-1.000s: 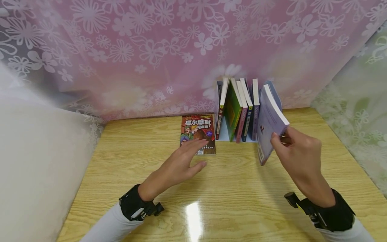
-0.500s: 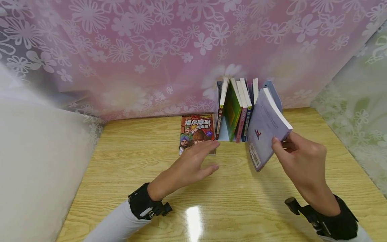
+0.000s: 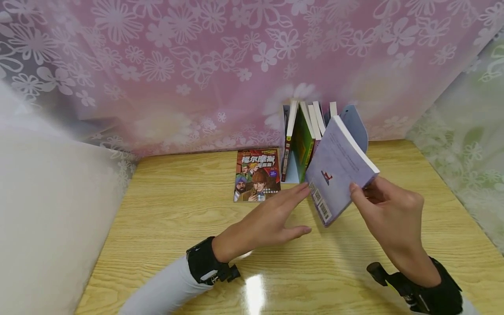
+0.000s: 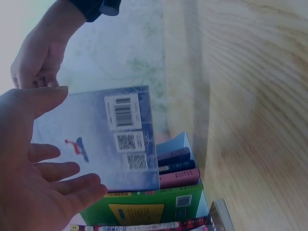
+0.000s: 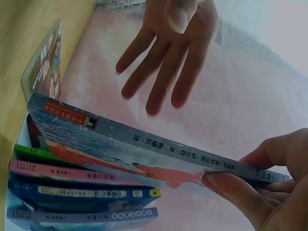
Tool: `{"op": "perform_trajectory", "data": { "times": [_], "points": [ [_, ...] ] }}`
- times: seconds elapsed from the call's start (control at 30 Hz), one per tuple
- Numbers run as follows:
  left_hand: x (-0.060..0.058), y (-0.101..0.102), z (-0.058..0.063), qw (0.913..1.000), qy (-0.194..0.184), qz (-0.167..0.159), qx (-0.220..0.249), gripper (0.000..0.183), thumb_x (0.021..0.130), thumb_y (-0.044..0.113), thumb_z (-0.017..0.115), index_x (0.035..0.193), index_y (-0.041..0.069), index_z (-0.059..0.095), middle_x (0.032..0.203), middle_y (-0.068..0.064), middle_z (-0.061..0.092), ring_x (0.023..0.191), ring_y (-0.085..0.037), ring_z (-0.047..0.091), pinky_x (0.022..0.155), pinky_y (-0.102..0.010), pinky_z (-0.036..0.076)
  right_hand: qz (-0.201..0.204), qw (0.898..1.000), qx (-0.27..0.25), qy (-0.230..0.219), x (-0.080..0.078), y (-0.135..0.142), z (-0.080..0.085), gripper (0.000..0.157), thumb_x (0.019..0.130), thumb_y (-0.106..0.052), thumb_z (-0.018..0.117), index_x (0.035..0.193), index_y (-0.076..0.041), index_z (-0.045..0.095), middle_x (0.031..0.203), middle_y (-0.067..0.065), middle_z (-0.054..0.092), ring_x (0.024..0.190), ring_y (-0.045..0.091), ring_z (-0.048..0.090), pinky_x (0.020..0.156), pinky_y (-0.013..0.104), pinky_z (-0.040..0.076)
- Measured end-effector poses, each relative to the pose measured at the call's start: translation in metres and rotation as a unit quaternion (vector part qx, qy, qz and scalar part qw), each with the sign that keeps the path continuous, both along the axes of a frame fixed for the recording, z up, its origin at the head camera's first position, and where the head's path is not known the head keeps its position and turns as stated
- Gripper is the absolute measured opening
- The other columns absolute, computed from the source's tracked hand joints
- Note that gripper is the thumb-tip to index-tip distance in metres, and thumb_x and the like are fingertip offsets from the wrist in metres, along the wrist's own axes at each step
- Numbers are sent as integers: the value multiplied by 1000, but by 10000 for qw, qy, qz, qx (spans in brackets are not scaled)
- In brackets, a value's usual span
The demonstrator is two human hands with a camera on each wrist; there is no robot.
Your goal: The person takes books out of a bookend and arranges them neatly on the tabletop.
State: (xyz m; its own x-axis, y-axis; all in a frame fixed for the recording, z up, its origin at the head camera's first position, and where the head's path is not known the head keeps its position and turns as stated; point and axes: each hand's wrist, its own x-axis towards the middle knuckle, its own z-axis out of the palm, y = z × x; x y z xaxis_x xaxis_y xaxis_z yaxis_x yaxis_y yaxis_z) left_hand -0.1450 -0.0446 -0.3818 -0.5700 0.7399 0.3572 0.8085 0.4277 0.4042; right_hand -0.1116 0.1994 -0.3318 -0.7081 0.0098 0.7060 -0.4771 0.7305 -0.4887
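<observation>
A lavender paperback book (image 3: 338,168) is tilted in the air in front of the row of books, its back cover with barcode labels showing. My right hand (image 3: 390,214) pinches it by one end, thumb on the back cover in the head view. In the right wrist view the book's grey-blue spine (image 5: 159,142) runs out from the pinching fingers. My left hand (image 3: 271,216) reaches toward the book's lower left edge with fingers extended and thumb apart. In the left wrist view its palm (image 4: 29,192) faces the back cover, fingertips overlapping it.
Behind the lavender book several books stand in a light blue bookend (image 3: 354,124), among them a green book (image 3: 302,146) and a dark red-spined one (image 3: 286,157). A comic-style book (image 3: 257,177) lies flat on the wooden table (image 3: 177,210) to their left. A pink flowered curtain (image 3: 197,87) hangs behind.
The lavender book has moved left and toward me from the bookend's right side, turning its back cover more into view. My left hand has moved right, closer to it.
</observation>
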Motion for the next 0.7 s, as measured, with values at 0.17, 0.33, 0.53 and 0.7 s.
{"op": "perform_trajectory", "data": {
  "times": [0.17, 0.33, 0.53, 0.7],
  "points": [
    [2, 6, -2, 9998, 122, -134, 73, 81, 89, 45, 63, 149, 8, 23, 155, -12, 22, 137, -17, 24, 109, -32, 28, 182, 9994, -266, -155, 4, -5, 1, 28, 77, -4, 71, 105, 0, 70, 88, 17, 71, 69, 4, 65, 62, 7, 47],
    [3, 8, -3, 9996, 208, -182, 66, 82, 89, 43, 63, 150, 8, 20, 155, -13, 20, 138, -18, 21, 109, -31, 27, 341, 9980, -526, -71, 4, -13, 0, 29, 75, 1, 72, 105, -1, 71, 86, 17, 71, 68, 4, 65, 60, 9, 48],
    [4, 9, -3, 9996, 229, -109, 79, 84, 88, 45, 64, 150, 8, 20, 156, -14, 16, 139, -20, 19, 108, -33, 29, 704, 9917, -1071, -127, 4, -23, -4, 34, 74, 8, 72, 107, -1, 69, 90, 20, 70, 74, 9, 68, 61, 15, 52],
    [7, 10, -3, 9989, 361, 80, 285, 89, 85, 47, 67, 149, 5, 22, 154, -18, 20, 136, -24, 26, 105, -31, 34, 1379, 9698, -1968, -426, 3, -27, -5, 36, 74, 15, 69, 108, 1, 68, 92, 25, 68, 77, 20, 69, 61, 25, 55]
  ]
}}
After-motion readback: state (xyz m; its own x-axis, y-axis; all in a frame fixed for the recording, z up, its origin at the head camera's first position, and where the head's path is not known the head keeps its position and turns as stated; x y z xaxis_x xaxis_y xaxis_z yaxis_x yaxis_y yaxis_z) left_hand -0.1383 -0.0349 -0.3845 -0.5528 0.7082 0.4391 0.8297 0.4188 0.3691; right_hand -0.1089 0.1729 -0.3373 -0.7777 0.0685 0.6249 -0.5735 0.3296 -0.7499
